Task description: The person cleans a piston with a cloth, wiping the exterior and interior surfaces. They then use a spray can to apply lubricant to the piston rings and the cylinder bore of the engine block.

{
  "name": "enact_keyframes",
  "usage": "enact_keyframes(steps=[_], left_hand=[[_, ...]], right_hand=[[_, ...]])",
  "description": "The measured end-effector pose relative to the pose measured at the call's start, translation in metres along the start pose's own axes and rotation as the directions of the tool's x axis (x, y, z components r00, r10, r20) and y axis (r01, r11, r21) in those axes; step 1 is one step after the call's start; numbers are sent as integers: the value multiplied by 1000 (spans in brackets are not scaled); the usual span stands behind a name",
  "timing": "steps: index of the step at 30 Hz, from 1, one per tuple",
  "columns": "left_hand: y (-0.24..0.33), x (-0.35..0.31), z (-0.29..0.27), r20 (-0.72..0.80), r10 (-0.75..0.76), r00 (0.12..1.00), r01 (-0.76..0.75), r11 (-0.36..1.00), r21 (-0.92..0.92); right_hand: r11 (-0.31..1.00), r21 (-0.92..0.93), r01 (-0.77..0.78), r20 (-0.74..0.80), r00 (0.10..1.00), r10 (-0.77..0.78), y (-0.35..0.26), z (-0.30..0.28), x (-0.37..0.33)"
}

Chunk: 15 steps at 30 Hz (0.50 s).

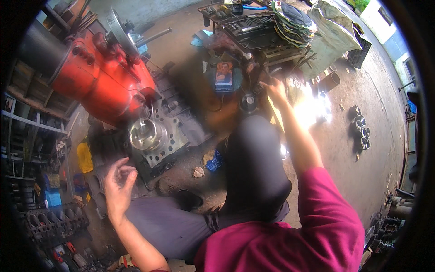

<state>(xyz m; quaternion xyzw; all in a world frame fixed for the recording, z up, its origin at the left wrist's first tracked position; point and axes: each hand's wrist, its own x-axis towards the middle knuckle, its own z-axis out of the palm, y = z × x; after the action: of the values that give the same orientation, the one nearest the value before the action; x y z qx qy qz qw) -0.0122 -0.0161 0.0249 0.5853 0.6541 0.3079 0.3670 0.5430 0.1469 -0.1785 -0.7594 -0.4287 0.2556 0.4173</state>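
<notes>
My left hand (119, 183) is held up with its fingers loosely bent and apart, nothing in it. It hovers near an engine block (174, 143) with a flat, holed metal face. On that face rests a shiny round metal ring or sleeve (146, 134), just beyond my left hand. Stretched far forward, my right hand (275, 90) is among small items beside the tool stand. Glare and small size blur its fingers, so whether it grips anything is unclear. Near it are a dark round container (248, 103) and a blue printed box (224, 78).
A large red machine (106, 79) stands over the block's far left. A tool tray (249, 29) and a stack of cloth pads (294, 25) are at the back. Several round metal parts (360, 129) lie on the right floor. Another engine block (56, 222) sits at lower left.
</notes>
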Motion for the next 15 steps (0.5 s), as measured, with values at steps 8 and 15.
enact_keyframes(steps=[8, 15], left_hand=[[0, -4, -1, -5, 7, 1000, -7, 1000, -16], [5, -6, 2, -28, 45, 999, -46, 997, -59]], right_hand=[[826, 559, -71, 77, 996, 34, 5, -23, -41], [846, 529, -68, -21, 996, 92, -31, -92, -92]])
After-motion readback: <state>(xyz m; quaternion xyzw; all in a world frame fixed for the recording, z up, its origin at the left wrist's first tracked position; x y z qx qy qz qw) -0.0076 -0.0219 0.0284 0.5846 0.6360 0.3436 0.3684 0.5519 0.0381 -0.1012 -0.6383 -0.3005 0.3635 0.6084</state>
